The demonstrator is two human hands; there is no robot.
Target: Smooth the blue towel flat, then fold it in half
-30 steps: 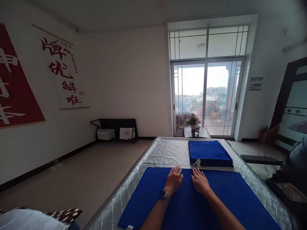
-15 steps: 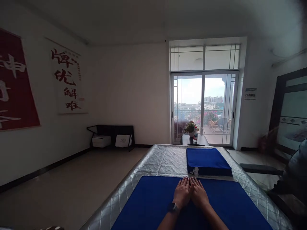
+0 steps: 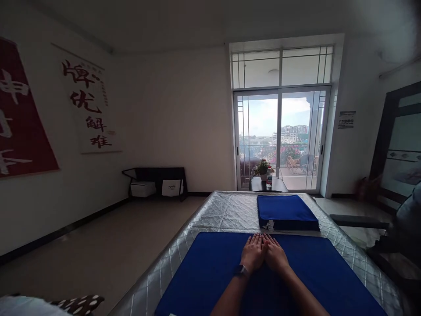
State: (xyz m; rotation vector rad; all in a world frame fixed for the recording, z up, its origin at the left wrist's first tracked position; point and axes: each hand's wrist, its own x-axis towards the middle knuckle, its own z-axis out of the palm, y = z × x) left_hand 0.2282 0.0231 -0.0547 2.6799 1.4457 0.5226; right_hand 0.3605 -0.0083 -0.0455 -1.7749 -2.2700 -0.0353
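Note:
A blue cloth (image 3: pixel 204 272) lies spread flat over the near part of the table. On its far half, near the middle, rest my left hand (image 3: pixel 254 253) and my right hand (image 3: pixel 275 254), side by side and touching, palms down. Fingers on both are stretched out toward the cloth's far edge, and neither hand holds anything. A dark watch is on my left wrist. Just beyond my hands, to the right, sits a stack of folded blue cloths (image 3: pixel 287 210) with white tags at its near left corner.
A silver quilted cover (image 3: pixel 226 213) drapes the table. Behind it stands a small dark table (image 3: pixel 279 186) with a potted plant (image 3: pixel 263 169) and a bottle (image 3: pixel 269 177). A black bench (image 3: pixel 158 173) is by the left wall. Patterned fabric (image 3: pixel 80 303) shows at lower left.
The view has tilted down slightly, so the scene sits higher, and more fabric shows at lower left. Both hands stay flat at the same place on the blue cloth.

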